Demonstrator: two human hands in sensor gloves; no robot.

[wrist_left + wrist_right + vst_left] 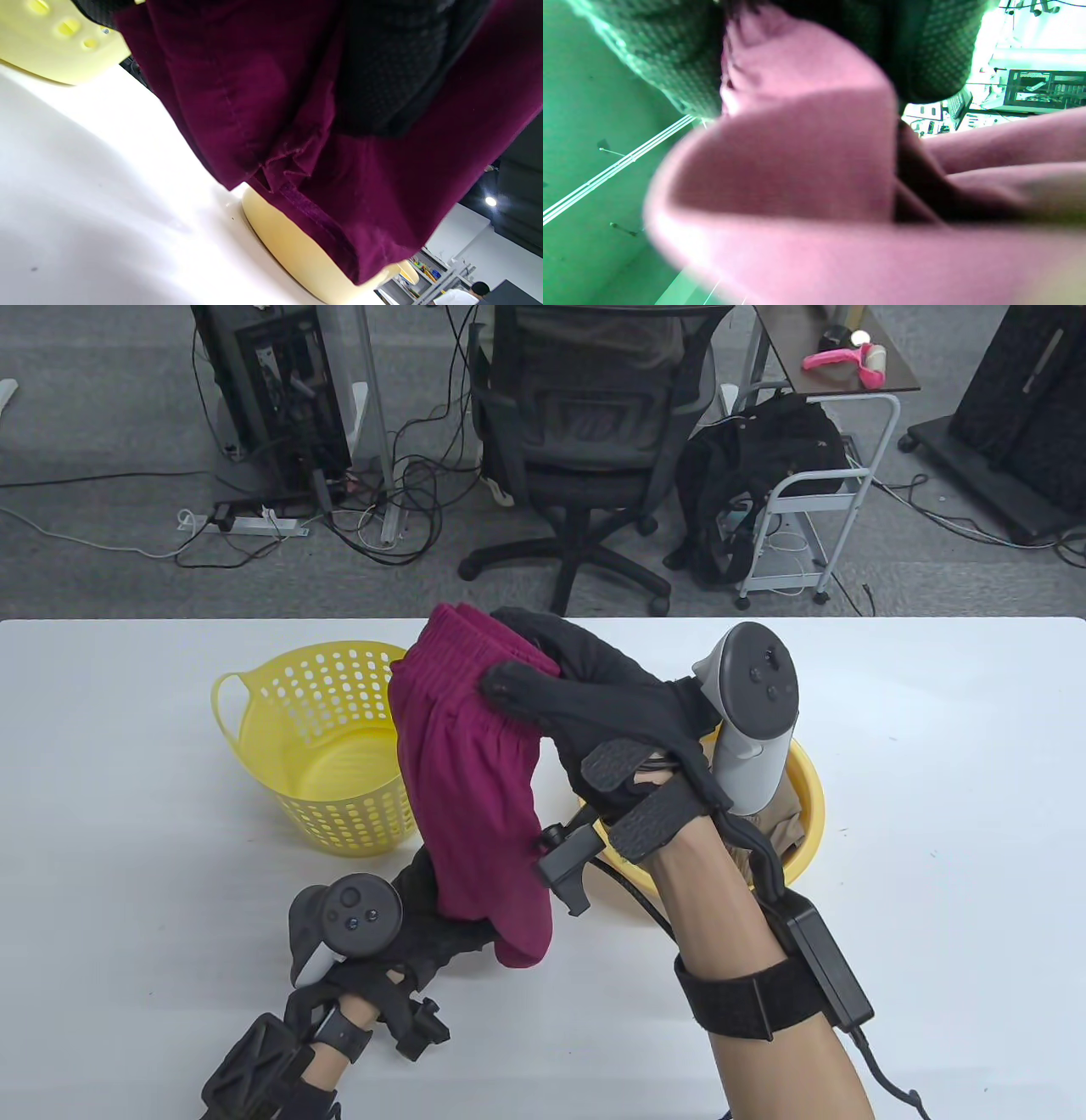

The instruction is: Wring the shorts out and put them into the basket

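Observation:
The maroon shorts [467,780] hang in the air between both hands, above the table between the two yellow vessels. My right hand [543,670] grips the elastic waistband at the top, thumb and fingers curled over it. My left hand [441,916] holds the lower leg end from below, its fingers mostly hidden behind the cloth. The yellow perforated basket [280,687] stands behind and left of the shorts. In the left wrist view the shorts [263,106] fill the frame with a gloved finger [394,63] against them. The right wrist view shows the blurred shorts [806,169] held under gloved fingers [649,55].
A yellow basin [810,806] with some beige cloth inside sits under my right forearm, its side also visible as the basin [297,254] in the left wrist view. The white table [933,780] stretches to both sides. An office chair, a cart and cables stand beyond the far edge.

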